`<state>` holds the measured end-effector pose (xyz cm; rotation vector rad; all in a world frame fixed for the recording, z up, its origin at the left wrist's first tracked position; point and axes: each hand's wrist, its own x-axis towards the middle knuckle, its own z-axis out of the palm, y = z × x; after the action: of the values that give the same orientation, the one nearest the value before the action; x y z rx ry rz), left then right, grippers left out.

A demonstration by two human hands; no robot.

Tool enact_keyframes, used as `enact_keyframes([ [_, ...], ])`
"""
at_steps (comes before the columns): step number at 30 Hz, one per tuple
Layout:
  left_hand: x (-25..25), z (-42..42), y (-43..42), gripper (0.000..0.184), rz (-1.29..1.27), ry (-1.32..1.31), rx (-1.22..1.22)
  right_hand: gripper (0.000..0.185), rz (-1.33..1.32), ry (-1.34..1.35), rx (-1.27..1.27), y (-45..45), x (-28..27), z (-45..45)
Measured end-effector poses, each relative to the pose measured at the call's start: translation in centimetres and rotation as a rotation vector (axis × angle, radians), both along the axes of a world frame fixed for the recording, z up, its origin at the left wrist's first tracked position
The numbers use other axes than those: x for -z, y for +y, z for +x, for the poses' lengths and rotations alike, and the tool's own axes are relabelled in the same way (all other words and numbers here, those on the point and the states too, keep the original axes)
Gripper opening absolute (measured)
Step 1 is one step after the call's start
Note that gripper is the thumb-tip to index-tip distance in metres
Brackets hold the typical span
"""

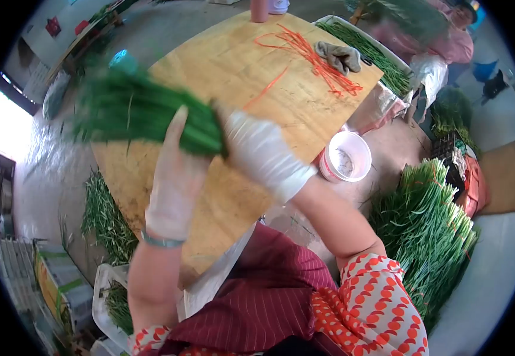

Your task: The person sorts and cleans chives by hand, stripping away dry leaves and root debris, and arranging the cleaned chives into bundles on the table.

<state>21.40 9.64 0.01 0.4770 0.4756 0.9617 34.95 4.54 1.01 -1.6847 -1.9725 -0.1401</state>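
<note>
A thick bunch of long green stalks (133,110) is held above the wooden table (222,65), its left end blurred by motion. My left hand (177,172), in a whitish glove with a band at the wrist, grips the bunch from below, thumb laid across it. At the bunch's right end is my right hand (257,145), also gloved, its fingers closed around or against the end and partly hidden. Orange-red ties (311,53) lie loose on the table, with a grey glove (337,57) beside them.
A white bucket (345,157) stands right of the table. Piled green stalks (420,231) lie at the right, more in a lined crate (367,53) behind. Another person (453,35) is at the upper right. Cut greens (106,216) lie on the floor at left.
</note>
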Motion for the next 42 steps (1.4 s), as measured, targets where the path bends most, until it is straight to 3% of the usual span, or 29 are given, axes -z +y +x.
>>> enact_keyframes([
  [2, -1.4, 3.3, 3.3, 0.038, 0.038, 0.004, 0.009, 0.047, -0.015, -0.023, 0.089, 1.7, -1.9, 2.1],
  [3, -3.0, 4.9, 4.1, 0.038, -0.051, 0.121, -0.001, 0.056, -0.040, 0.002, 0.138, 3.2, -2.2, 3.6],
  [4, -2.6, 6.5, 5.6, 0.038, 0.039, 0.142, -0.034, 0.065, -0.062, 0.026, 0.188, 4.8, -2.1, 4.9],
  [6, -0.2, 7.8, 7.5, 0.044, 0.301, 0.604, -0.016, 0.066, -0.143, -0.008, 0.215, 6.9, -1.3, 7.3],
  [8, 5.7, 8.5, 9.5, 0.082, 0.677, 0.838, 0.327, 0.056, -0.337, -0.060, 0.289, 9.2, 3.3, 10.0],
  [10, 7.5, 9.6, 5.2, 0.086, 0.987, 1.766, 0.159, 0.045, -0.465, -0.078, 0.317, 9.6, 6.5, 11.7],
  [11, 9.3, 9.2, 4.3, 0.085, 1.087, 1.826, 0.118, 0.061, -0.545, -0.022, 0.325, 8.7, 6.4, 12.0],
  [12, 9.9, 9.1, 3.5, 0.085, 1.079, 1.829, 0.130, 0.078, -0.627, 0.029, 0.331, 7.9, 6.1, 12.0],
  [14, 11.0, 8.9, 1.7, 0.082, 1.285, 1.891, 0.107, 0.081, -0.696, 0.078, 0.346, 6.2, 5.3, 11.7],
  [17, 10.9, 9.3, -1.3, 0.082, 1.294, 1.794, 0.100, 0.080, -0.679, 0.085, 0.361, 3.6, 5.3, 11.5],
  [23, 11.0, 10.5, -3.3, 0.082, 1.339, 1.720, 0.054, 0.071, -0.543, 0.039, 0.411, 1.6, 4.8, 10.7],
  [25, 11.1, 10.0, -3.3, 0.082, 1.353, 1.688, 0.078, 0.048, -0.372, 0.053, 0.369, 1.1, 4.0, 10.1],
  [30, 10.9, 9.4, -3.4, 0.079, 1.418, 1.662, 0.093, 0.049, -0.402, 0.055, 0.364, 1.7, 4.8, 9.6],
  [32, 10.2, 9.3, -3.2, 0.077, 1.376, 1.658, 0.207, 0.051, -0.505, 0.055, 0.396, 2.5, 6.9, 10.1],
  [33, 10.3, 9.2, -3.0, 0.077, 1.389, 1.655, 0.201, 0.058, -0.651, 0.071, 0.399, 2.9, 6.0, 10.4],
  [37, 11.2, 9.0, -2.6, 0.074, 1.437, 1.614, 0.142, 0.068, -0.682, 0.093, 0.409, 2.5, 5.3, 10.6],
  [39, 11.3, 8.8, -2.5, 0.074, 1.442, 1.631, 0.137, 0.092, -0.721, 0.100, 0.407, 2.3, 5.1, 10.7],
  [42, 10.8, 8.3, -1.8, 0.072, 1.459, 1.588, 0.178, 0.106, -0.682, 0.090, 0.388, 1.9, 4.5, 11.0],
])
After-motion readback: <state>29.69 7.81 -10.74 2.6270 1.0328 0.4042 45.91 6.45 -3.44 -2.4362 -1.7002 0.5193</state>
